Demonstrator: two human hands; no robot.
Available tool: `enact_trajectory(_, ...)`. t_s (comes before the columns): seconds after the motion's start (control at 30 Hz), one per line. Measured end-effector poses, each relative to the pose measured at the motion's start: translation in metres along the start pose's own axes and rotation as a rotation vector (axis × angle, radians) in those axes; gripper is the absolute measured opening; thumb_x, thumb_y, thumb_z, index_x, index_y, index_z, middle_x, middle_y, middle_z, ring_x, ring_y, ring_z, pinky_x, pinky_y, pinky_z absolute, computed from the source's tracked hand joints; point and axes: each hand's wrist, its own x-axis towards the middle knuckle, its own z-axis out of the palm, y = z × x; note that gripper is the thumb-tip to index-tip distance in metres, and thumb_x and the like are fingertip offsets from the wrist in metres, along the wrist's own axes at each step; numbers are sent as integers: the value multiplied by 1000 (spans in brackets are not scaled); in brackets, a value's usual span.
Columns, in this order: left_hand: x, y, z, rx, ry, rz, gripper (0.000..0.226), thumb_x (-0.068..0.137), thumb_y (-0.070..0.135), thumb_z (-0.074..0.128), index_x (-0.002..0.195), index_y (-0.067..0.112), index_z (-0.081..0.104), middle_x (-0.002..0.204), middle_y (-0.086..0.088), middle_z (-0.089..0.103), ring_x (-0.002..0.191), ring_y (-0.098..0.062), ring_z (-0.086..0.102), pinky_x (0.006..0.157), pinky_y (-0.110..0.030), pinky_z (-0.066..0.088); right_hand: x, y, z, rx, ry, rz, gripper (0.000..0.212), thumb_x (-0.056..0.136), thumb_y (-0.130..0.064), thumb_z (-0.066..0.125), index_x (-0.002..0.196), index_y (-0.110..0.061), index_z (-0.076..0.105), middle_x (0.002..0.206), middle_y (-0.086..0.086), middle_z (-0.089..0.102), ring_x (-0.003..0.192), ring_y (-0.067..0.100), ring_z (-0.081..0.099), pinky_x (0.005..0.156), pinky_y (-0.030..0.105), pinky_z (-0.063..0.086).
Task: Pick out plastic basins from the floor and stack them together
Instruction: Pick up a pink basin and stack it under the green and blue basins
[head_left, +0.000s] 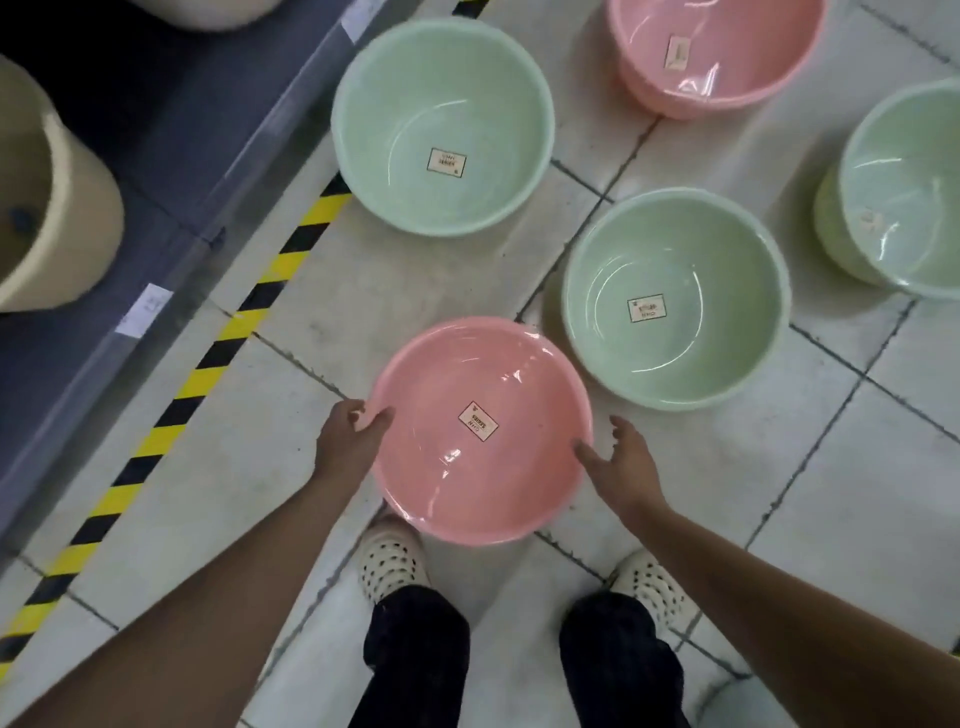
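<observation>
Head view, looking down. Grips the pink basin (483, 483) at its left rim with the left grip (353, 436): thumb hooked over the rim to the inside, fingers curled underneath. Rests the right grip (623, 457) against the right rim, thumb touching the edge, fingers spread wide and loose, closing on nothing. Holds the basin mouth-up at near centre, in front of both feet, its near edge covering the toe of the left shoe (392, 564). Cannot tell whether it is clear of the floor (831, 467).

Farther out on the tiled floor:
- Right green basin (675, 353), just beside the held one but apart from it.
- Left green basin (441, 78), far and next to the striped tape (208, 364).
- Far pink basin (727, 78), cut by the top edge.
- Green stack (904, 187) at the right edge, one basin nested in another.

All mouth-up, each with a label inside.

Left of the tape, a grey shelf (156, 156) with a beige tub (47, 208), blurred.
</observation>
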Motion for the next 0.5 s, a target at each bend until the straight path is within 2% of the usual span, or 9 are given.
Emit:
enact_trajectory(0.1,44,-28,14,-75,26,-90,76,83,41,73,145,16,36,147,-13,45,126,-31,51,90,-32,37,35,20,32,9,47,72,82,86,-38,68,152,-12,27,151,14,40,130,34,50,105,42,43)
enact_trajectory(0.2,79,-52,27,-55,-45,-119,81,81,36,76,146,15,32,141,-13,52,116,-30,56,89,-33,40,64,36,58,24,64,124,81,86,-33,67,152,-11,25,148,16,44,128,37,51,105,45,43)
enact_trajectory(0.27,98,-68,37,4,-98,-80,73,79,30,78,140,12,40,130,-10,59,106,-28,59,87,-34,45,81,46,75,34,50,150,74,87,-31,65,148,-11,29,138,16,53,121,39,55,101,47,46)
enact_trajectory(0.37,117,-82,47,97,-89,-23,56,79,20,76,127,10,49,115,-8,61,106,-32,60,87,-41,51,99,57,92,69,70,176,62,88,-27,63,141,-15,34,127,16,59,108,39,58,93,48,50)
enact_trajectory(0.5,122,-81,43,136,-36,20,42,83,11,65,123,10,54,111,-11,62,101,-34,60,87,-44,53,104,63,95,103,82,122,52,89,-19,60,137,-16,41,120,13,61,95,29,55,89,46,52)
